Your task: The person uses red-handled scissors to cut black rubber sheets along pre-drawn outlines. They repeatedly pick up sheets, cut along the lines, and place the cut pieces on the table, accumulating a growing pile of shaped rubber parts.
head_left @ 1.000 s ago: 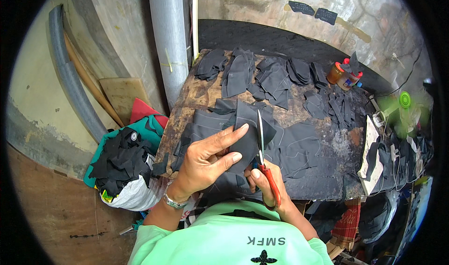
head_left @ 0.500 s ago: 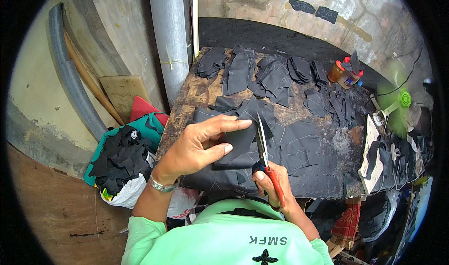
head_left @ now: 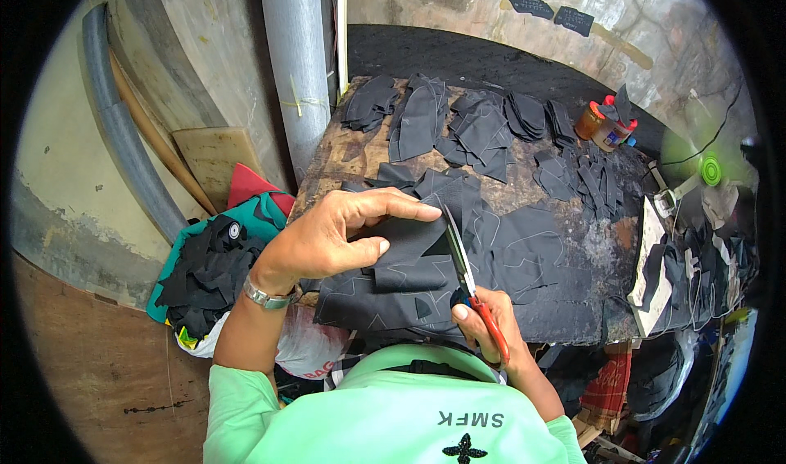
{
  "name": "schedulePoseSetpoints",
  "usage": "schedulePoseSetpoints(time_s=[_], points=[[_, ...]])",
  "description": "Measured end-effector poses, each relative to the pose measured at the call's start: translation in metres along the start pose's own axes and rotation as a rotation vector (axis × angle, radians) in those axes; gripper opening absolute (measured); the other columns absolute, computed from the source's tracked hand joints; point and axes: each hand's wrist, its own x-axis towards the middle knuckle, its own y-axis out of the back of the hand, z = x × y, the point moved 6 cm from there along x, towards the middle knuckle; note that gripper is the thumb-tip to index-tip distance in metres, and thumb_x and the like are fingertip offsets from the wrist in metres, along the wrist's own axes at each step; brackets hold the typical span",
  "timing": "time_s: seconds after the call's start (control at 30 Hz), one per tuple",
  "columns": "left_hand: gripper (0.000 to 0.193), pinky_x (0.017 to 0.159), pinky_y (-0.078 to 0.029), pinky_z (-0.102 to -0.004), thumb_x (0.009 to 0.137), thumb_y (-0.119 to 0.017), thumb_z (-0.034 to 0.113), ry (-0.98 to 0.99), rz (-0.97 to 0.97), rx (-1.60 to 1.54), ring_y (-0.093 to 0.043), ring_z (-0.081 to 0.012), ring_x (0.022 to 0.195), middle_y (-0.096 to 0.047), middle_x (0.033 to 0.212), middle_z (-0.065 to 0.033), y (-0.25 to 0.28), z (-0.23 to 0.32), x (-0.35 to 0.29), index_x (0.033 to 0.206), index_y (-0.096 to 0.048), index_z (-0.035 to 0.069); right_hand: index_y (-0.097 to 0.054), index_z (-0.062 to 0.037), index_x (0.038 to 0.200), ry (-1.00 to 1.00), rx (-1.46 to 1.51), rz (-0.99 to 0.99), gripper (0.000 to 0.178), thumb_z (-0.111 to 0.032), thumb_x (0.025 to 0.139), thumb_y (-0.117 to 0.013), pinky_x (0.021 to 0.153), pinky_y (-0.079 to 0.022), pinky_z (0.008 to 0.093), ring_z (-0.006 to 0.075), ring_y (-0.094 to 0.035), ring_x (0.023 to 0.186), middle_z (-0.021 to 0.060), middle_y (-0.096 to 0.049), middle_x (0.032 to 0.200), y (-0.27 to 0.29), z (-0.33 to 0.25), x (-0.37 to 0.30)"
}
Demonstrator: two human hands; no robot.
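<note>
At your far left a curved grey pipe (head_left: 123,136) runs along the wall, and below it a green bag (head_left: 214,267) sits on the floor stuffed with black scraps. A straight grey pipe (head_left: 296,63) rises just beside the worn workbench (head_left: 344,149). Your left hand (head_left: 332,239) is pinched on a black fabric piece (head_left: 409,255), thumb underneath and fingers on top, lifting its edge off the larger marked sheet spread over the bench in front of you. Right beside that hand the red-handled scissors (head_left: 471,288) point away from you, blades meeting the piece's right edge; your right hand (head_left: 483,321) is closed round their handles close to your chest. Further back, cut black pieces (head_left: 458,124) lie in loose piles across the bench top. Toward the right stand two small red-capped bottles (head_left: 604,124), and past them a green fan (head_left: 708,169).
</note>
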Motion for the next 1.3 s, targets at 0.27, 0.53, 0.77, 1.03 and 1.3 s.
schedulePoseSetpoints(time_s=[0.27, 0.53, 0.77, 1.03, 1.3], points=[[0.049, 0.105, -0.035, -0.0343, 0.074, -0.056, 0.006, 0.007, -0.035, 0.003, -0.054, -0.0231, 0.116, -0.060, 0.121, -0.0160, -0.004, 0.001, 0.002, 0.120, -0.059, -0.009, -0.050, -0.0021, 0.069, 0.086, 0.000, -0.014, 0.040, -0.034, 0.090, -0.063, 0.048, -0.030, 0.0290, 0.0072, -0.034, 0.054, -0.0011, -0.038, 0.053, -0.002, 0.000, 0.003], [0.048, 0.103, -0.036, -0.0331, 0.075, -0.056, 0.008, 0.002, -0.086, 0.056, -0.056, -0.0228, 0.113, -0.060, 0.122, -0.0156, -0.007, 0.000, 0.002, 0.120, -0.060, -0.008, -0.049, -0.0023, 0.068, 0.102, 0.010, -0.004, 0.041, -0.033, 0.090, -0.063, 0.047, -0.029, 0.0288, 0.0067, -0.033, 0.053, -0.0023, -0.037, 0.053, -0.001, -0.004, 0.006], [0.047, 0.094, -0.044, -0.0253, 0.083, -0.056, -0.002, 0.078, 0.184, -0.090, -0.055, -0.0131, 0.113, -0.056, 0.131, -0.0122, 0.005, -0.018, -0.008, 0.130, -0.052, -0.006, -0.050, -0.0057, 0.065, -0.086, 0.139, 0.049, 0.041, -0.035, 0.090, -0.063, 0.041, -0.029, 0.0247, 0.0040, -0.037, 0.046, -0.0045, -0.040, 0.051, -0.001, 0.012, 0.002], [0.051, 0.065, -0.041, -0.0167, 0.084, -0.056, -0.006, 0.024, 0.360, -0.061, -0.043, 0.0009, 0.070, -0.055, 0.132, -0.0070, 0.003, -0.025, -0.015, 0.134, -0.049, -0.003, -0.048, -0.0065, 0.066, 0.000, 0.146, -0.078, 0.044, -0.040, 0.092, -0.059, 0.043, -0.036, 0.0253, 0.0075, -0.045, 0.046, -0.0005, -0.045, 0.051, -0.011, 0.024, 0.002], [0.056, 0.075, -0.045, -0.0171, 0.086, -0.054, -0.008, 0.019, 0.451, -0.116, -0.053, -0.0001, 0.083, -0.047, 0.141, -0.0059, -0.007, -0.059, -0.019, 0.140, -0.043, 0.001, -0.054, -0.0024, 0.069, -0.146, 0.043, -0.173, 0.047, -0.043, 0.091, -0.061, 0.045, -0.034, 0.0273, 0.0064, -0.040, 0.049, -0.0032, -0.042, 0.055, -0.008, 0.037, -0.008]])
